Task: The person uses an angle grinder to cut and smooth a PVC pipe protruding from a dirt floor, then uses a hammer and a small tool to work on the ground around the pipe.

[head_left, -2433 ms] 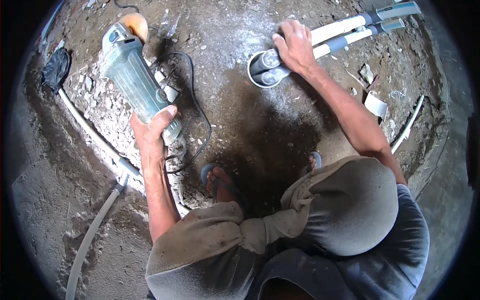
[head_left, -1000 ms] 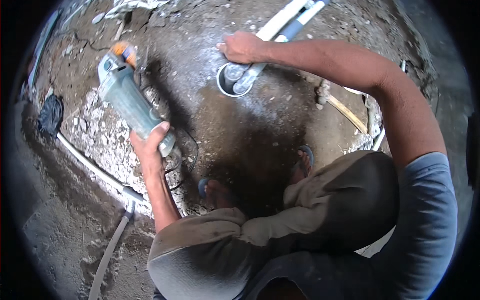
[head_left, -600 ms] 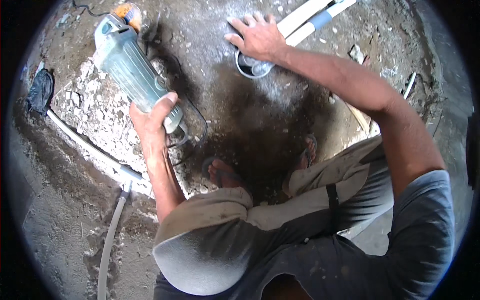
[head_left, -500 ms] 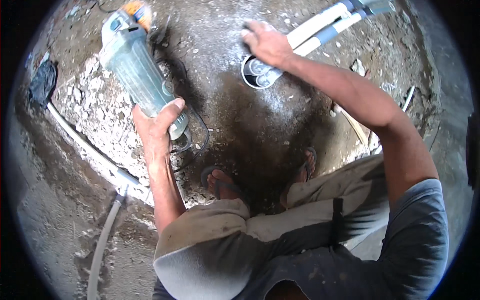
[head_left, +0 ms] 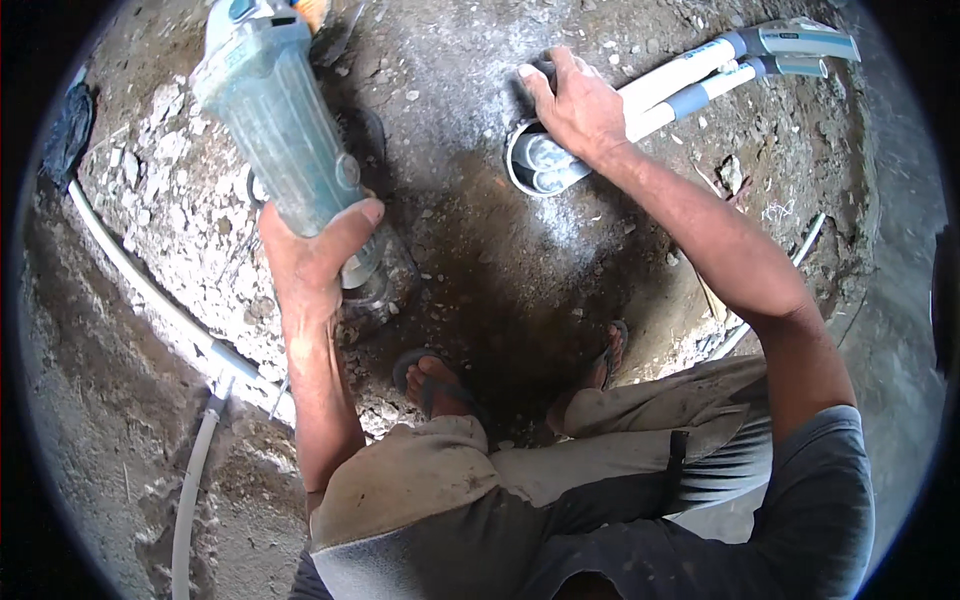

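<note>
My left hand (head_left: pixel 310 255) is wrapped round the rear end of a dusty grey-green angle grinder (head_left: pixel 275 130). The tool points away from me, over the rubble at the left. My right hand (head_left: pixel 580 105) is lowered just beyond a round white pipe mouth (head_left: pixel 511 172), beside the white plastic pipes (head_left: pixel 680 72). Its fingers are bent; a dark patch shows between thumb and forefinger, and what they grip, if anything, is hidden. Inside the pipe mouth, round dusty grey pipe ends (head_left: pixel 548 160) are visible. White powder lies about it.
A thin pale conduit (head_left: pixel 140 265) curves along the left side, meeting a grey hose (head_left: pixel 195 490). Pale broken rubble (head_left: pixel 165 215) covers the ground there. At the far left lies a black plastic scrap (head_left: pixel 68 135). My sandalled feet (head_left: pixel 440 385) stand on dark soil.
The grinder has come slightly nearer in my left hand. My right hand's fingers have gone from stretched out to bent beside the pipe mouth. The view has shifted a little.
</note>
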Demonstrator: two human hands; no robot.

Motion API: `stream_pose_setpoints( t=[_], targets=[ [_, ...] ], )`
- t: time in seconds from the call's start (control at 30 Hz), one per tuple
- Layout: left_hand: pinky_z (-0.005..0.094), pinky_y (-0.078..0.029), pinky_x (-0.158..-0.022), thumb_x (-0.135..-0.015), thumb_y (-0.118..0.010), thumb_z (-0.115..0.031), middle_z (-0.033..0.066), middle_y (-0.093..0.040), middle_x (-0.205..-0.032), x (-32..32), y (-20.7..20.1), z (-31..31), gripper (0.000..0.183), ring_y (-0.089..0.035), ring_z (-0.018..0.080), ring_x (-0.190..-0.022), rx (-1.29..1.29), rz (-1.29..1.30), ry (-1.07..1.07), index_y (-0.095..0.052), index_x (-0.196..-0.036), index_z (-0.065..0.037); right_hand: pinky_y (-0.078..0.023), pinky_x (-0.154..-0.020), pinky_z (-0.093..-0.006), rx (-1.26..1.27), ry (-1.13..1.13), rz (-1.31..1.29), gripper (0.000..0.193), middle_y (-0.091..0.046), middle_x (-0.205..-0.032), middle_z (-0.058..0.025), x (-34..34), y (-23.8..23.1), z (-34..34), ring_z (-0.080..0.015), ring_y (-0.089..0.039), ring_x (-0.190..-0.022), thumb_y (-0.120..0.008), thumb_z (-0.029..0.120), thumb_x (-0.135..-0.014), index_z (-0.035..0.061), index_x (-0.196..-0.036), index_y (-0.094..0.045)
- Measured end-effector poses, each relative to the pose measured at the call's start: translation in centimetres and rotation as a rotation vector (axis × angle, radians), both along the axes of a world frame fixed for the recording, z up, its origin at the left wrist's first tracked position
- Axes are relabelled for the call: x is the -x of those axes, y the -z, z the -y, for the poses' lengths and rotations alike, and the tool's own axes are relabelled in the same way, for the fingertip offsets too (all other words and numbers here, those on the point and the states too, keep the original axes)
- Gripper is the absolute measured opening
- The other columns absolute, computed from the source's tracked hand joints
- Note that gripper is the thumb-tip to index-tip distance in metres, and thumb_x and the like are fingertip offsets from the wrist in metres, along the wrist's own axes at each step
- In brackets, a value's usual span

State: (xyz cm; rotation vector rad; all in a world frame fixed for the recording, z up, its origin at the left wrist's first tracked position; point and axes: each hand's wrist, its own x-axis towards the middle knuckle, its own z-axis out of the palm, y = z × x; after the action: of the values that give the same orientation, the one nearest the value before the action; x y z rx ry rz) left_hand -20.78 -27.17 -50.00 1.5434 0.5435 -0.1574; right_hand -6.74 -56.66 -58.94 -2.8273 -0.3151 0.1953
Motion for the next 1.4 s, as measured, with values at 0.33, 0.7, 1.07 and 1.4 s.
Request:
stream_pose_setpoints(
  t=[0.33,0.7,1.07,1.4],
  targets=[
    [0.0335,-0.055,-0.074,-0.073,-0.078,-0.023,0.0133,-0.071,-0.093,-0.1,-0.1,0.3,0.055,-0.07,0.0221,-0.081,0.011,0.035,-0.043,-0.063,-0.117,0.004,-0.051,-0.097,-0.058,-0.155,-0.162,0.106,0.056,-0.071,-0.111,-0.0245,-3.7,-3.6,0.9,-0.0435,-0.069,-0.106,-0.049,0.055,-0.106,0.0039,-0.127,-0.063],
    [0.0327,-0.053,-0.064,-0.076,-0.081,-0.019,0.0112,-0.068,-0.089,0.7,-0.4,2.5,0.051,-0.065,0.0185,-0.07,0.003,0.107,-0.062,-0.062,-0.117,0.006,-0.047,-0.104,-0.0578,-0.4,-0.116,0.004,0.053,-0.067,-0.115,-0.0299,-3.5,-2.1,1.0,-0.0437,-0.064,-0.115,-0.046,0.051,-0.107,0.0049,-0.127,-0.064],
    [0.0334,-0.057,-0.068,-0.08,-0.078,-0.02,0.013,-0.069,-0.096,2.2,-0.9,3.6,0.052,-0.067,0.0205,-0.077,-0.054,0.126,-0.052,-0.062,-0.122,0.006,-0.043,-0.107,-0.0662,-0.022,-0.134,0.629,0.045,-0.062,-0.135,-0.0228,-1.3,3.6,1.9,-0.0376,-0.06,-0.127,-0.041,0.045,-0.111,0.0092,-0.13,-0.061],
    [0.0301,-0.052,-0.071,-0.073,-0.083,-0.017,0.0049,-0.069,-0.09,2.1,-1.7,2.5,0.048,-0.065,0.0144,-0.077,-0.014,0.065,0.002,-0.066,-0.113,0.002,-0.053,-0.092,-0.0581,-0.249,-0.003,0.217,0.041,-0.074,-0.102,-0.0259,-1.9,0.7,1.5,-0.0483,-0.069,-0.101,-0.054,0.042,-0.104,0.0054,-0.119,-0.064]
  ],
)
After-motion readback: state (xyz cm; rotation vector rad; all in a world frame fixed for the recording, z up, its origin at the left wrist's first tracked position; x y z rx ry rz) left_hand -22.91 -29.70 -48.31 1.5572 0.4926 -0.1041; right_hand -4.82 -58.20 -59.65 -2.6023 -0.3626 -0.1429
